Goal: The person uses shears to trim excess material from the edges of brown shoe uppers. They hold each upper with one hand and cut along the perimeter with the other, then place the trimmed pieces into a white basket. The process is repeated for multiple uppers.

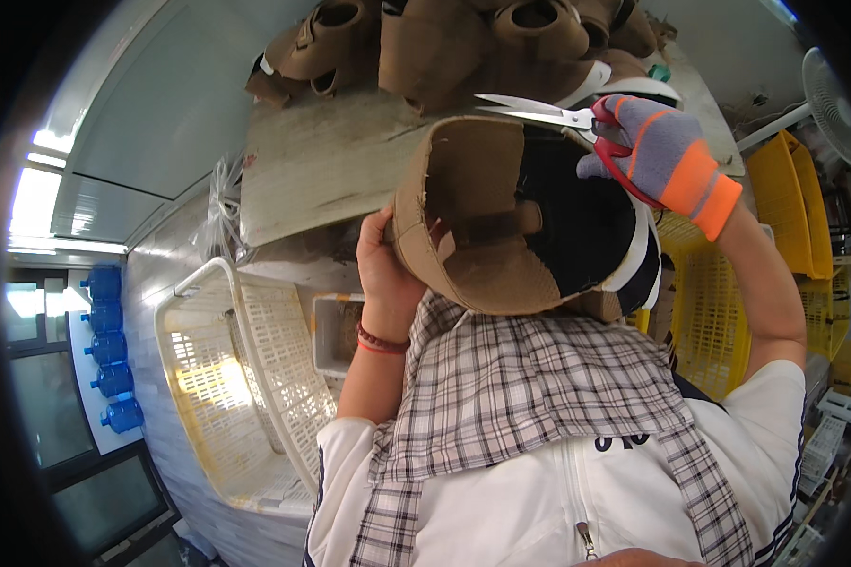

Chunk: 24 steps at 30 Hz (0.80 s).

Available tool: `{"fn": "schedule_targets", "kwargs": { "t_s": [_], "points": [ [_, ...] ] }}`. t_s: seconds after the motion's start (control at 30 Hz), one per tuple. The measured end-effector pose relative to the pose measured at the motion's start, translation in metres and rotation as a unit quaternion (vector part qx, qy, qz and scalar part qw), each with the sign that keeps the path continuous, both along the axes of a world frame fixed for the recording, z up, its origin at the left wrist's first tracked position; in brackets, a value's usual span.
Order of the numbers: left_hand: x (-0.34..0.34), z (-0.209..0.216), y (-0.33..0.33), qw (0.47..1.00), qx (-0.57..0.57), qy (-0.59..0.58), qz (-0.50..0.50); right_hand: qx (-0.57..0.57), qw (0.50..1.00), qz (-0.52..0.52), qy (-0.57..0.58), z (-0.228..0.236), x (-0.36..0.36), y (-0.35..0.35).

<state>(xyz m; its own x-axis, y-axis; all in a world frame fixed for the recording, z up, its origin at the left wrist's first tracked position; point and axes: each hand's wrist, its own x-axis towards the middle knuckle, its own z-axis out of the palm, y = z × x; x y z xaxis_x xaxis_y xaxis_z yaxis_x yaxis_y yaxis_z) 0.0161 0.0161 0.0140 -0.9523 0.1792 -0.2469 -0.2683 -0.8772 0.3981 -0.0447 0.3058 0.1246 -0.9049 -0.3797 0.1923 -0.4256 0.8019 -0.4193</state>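
Note:
A brown cap [473,269] is held in front of my chest with its open inside facing up; part of the lining is black, and a white-edged piece shows at its right side. My bare left hand [388,265] grips the cap's left edge, fingers partly hidden inside it. In a grey and orange glove, my right hand [667,156] is closed round the red handles of a pair of scissors [544,113]. The blades are slightly apart and point left, just above the cap's far rim. Whether they touch any thread cannot be made out.
Several brown caps [435,42] are heaped at the far side of the worktable [321,180]. A white plastic basket [227,350] and a small grey bin [336,331] stand at left. Yellow crates [714,302] are at right, below a white fan [834,99].

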Motion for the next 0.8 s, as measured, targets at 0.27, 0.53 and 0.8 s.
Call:
{"fn": "schedule_targets", "kwargs": {
  "t_s": [0.27,0.53,0.8],
  "points": [
    [0.026,-0.017,-0.029,0.993,-0.038,-0.036,-0.110,0.311,0.947,0.049,0.063,-0.022,0.051,-0.020],
    [0.030,-0.053,-0.045,0.976,-0.011,-0.116,-0.183,0.360,0.929,0.075,0.038,-0.028,0.051,-0.028],
    [0.026,-0.043,-0.038,0.927,-0.172,-0.094,-0.320,0.388,0.916,0.092,0.040,-0.030,0.061,-0.034]
  ]
}}
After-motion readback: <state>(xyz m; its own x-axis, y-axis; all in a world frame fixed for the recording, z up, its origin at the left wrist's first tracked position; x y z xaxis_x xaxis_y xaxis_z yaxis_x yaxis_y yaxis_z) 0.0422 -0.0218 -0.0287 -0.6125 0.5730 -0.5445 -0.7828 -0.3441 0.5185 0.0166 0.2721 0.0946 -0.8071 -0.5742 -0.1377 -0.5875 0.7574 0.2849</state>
